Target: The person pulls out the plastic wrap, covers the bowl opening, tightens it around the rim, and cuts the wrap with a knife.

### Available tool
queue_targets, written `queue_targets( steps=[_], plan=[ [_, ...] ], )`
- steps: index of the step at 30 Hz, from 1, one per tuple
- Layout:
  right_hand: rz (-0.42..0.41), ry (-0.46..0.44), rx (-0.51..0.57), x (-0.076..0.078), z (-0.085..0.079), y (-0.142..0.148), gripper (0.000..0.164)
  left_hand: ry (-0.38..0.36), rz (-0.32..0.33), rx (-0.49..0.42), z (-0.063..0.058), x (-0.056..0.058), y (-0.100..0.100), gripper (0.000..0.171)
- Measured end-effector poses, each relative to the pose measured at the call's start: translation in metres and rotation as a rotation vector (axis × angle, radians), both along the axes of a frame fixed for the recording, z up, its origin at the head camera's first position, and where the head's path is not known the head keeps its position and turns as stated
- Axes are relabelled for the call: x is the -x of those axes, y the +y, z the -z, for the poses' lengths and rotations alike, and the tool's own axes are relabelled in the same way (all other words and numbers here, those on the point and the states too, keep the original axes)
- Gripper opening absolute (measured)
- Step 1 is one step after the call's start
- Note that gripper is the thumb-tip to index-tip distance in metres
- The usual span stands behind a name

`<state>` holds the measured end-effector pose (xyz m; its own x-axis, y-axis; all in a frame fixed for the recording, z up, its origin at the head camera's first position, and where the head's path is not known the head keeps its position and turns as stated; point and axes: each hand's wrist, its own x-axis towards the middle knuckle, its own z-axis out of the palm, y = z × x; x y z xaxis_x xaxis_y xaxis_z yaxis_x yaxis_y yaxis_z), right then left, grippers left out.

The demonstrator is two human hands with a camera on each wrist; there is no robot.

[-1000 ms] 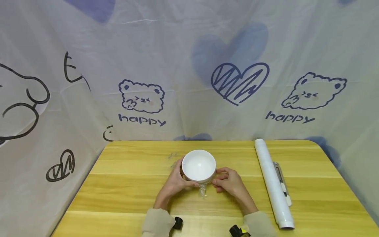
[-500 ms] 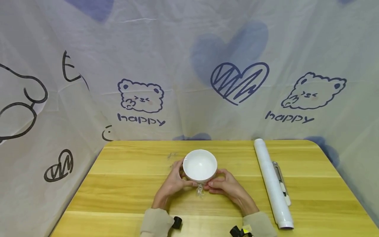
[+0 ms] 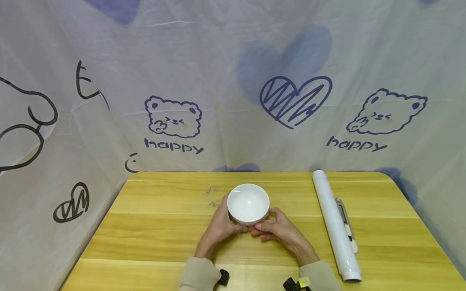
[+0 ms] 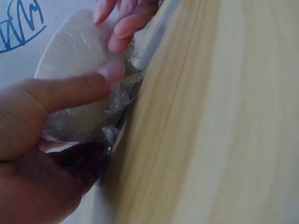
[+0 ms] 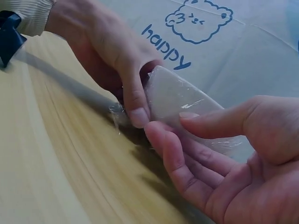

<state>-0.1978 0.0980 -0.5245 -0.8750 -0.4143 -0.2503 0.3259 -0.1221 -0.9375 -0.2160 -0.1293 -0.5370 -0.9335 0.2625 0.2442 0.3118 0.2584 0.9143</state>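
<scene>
A white bowl [image 3: 248, 204] is upright at the middle of the wooden table, held between both hands. Clear cling film [image 4: 124, 95] covers its outer wall and bunches near the base; a loose tuft of film [image 5: 116, 119] sticks out there. My left hand [image 3: 220, 224] grips the bowl's left side, thumb along the front wall and fingers reaching round behind and below. On the front right, my right hand [image 3: 282, 230] holds the wrapped lower wall, thumb on the side and curled fingers close to the base. Whether the base touches the table is hard to tell.
A long white roll [image 3: 336, 226] lies on the table to the right, with a grey and white utility knife [image 3: 347, 225] along its right side. Faint marks or film scraps [image 3: 212, 203] show left of the bowl. A printed cloth [image 3: 225, 89] hangs behind the table.
My right hand has moved left and closed in on the bowl's front. The bowl has shifted slightly right. The film tail hanging at the front is now mostly hidden in the head view.
</scene>
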Motion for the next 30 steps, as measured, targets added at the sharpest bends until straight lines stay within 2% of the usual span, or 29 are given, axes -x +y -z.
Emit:
queue_targets(
  steps=[2,4,9,12,16,21,30],
  plan=[
    [-0.012,0.015,-0.029,0.0,-0.002,0.003,0.058,-0.003,-0.043,0.039,0.001,-0.001,0.001,0.115],
    [-0.003,0.067,-0.106,0.0,-0.006,0.007,0.057,-0.016,-0.074,0.088,0.001,-0.001,0.002,0.11],
    [0.078,0.214,-0.272,0.003,-0.011,0.014,0.083,-0.055,-0.082,0.16,0.001,0.0,0.002,0.099],
    [0.081,0.271,-0.27,0.006,-0.008,0.015,0.097,-0.03,-0.082,0.209,-0.001,0.0,0.002,0.096],
    [0.052,0.327,-0.256,0.007,-0.005,0.015,0.099,0.027,-0.105,0.265,-0.004,0.0,0.002,0.089],
    [0.04,0.343,-0.231,0.008,-0.004,0.016,0.098,0.003,-0.107,0.222,-0.005,-0.002,0.004,0.085],
    [0.083,0.304,-0.223,0.007,-0.002,0.014,0.099,-0.082,-0.131,0.132,-0.003,0.0,0.009,0.085]
  ],
)
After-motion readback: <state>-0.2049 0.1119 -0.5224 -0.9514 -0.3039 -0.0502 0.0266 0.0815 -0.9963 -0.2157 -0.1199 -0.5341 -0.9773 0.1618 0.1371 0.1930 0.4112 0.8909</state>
